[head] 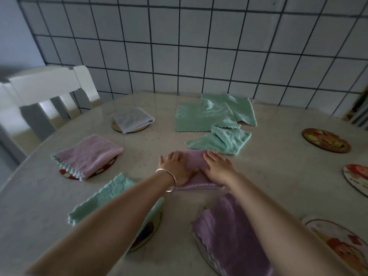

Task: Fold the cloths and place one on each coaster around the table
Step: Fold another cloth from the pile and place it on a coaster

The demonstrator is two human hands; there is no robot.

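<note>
Cloths — purple [196,162], mint [205,116], pink [89,156] — on a pale speckled table [278,176].

A round, pale speckled table [268,166] spreads under and around both hands. Beyond them rises a wall [199,46] of pale square tiles with dark grout lines. Far off to the left of the hands stands a white wooden chair [45,86] with a slatted back (drawn up to the table's edge). A silver bangle [171,179] circles the left wrist.
</note>
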